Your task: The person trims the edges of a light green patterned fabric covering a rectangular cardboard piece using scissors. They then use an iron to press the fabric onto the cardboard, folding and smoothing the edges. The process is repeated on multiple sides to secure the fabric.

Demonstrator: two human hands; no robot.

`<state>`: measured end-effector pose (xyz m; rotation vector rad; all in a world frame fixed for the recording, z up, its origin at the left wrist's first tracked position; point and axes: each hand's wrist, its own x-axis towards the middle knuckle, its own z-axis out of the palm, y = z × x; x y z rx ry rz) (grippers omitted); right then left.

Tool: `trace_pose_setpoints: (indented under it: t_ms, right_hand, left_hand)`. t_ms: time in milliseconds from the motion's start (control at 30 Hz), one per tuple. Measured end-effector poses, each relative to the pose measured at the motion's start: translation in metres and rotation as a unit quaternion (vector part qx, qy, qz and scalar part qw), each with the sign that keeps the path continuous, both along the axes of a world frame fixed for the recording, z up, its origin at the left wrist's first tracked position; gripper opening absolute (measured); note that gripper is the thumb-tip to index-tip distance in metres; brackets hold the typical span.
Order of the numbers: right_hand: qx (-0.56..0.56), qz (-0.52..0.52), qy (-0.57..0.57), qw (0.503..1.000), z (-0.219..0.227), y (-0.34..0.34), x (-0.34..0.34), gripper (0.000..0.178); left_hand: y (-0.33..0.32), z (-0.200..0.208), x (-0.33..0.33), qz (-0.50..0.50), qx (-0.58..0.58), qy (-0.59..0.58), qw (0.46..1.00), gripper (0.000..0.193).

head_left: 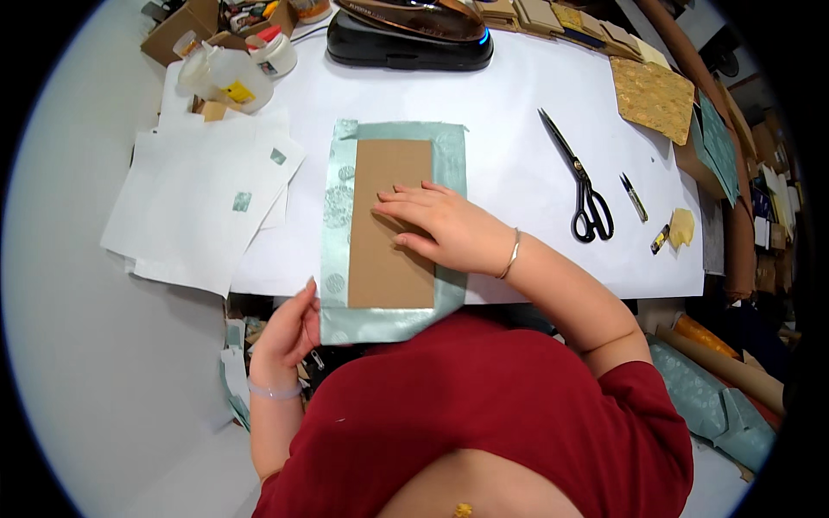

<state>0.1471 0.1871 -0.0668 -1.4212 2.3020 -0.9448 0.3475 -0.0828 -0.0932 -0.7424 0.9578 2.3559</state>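
A brown cardboard rectangle lies on a larger piece of pale green patterned fabric, whose margins show on all sides. My right hand rests flat on the cardboard, fingers stretched out toward the left. At the near left corner of the fabric is my left hand, closed on its edge, with the thumb up and the other fingers partly hidden. The near end of the fabric hangs past the table's front edge.
Black scissors, small thread snips and a small cutter lie to the right. White sheets are on the left, below plastic bottles. An iron on its black base stands at the back.
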Motion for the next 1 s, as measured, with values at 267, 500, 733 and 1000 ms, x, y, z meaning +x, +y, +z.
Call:
trace_pose_setpoints:
  t_ms: [267, 500, 733, 1000]
  right_hand:
    - [-0.281, -0.219, 0.363, 0.861, 0.059, -0.034, -0.209, 0.047]
    - [0.039, -0.290, 0.180, 0.939, 0.110, -0.056, -0.293, 0.059]
    - [0.031, -0.299, 0.249, 0.921, 0.090, -0.065, -0.333, 0.073]
    - [-0.333, -0.340, -0.147, 0.867, 0.129, -0.003, -0.250, 0.058]
  left_hand:
    - [0.020, 0.031, 0.000, -0.050, -0.293, -0.050, 0.953, 0.043]
    - [0.022, 0.053, -0.040, 0.066, -0.286, 0.083, 0.952, 0.027]
    - [-0.011, 0.036, -0.084, -0.106, -0.333, -0.006, 0.937, 0.031]
    - [0.001, 0.062, -0.131, -0.085, -0.386, 0.160, 0.905, 0.033]
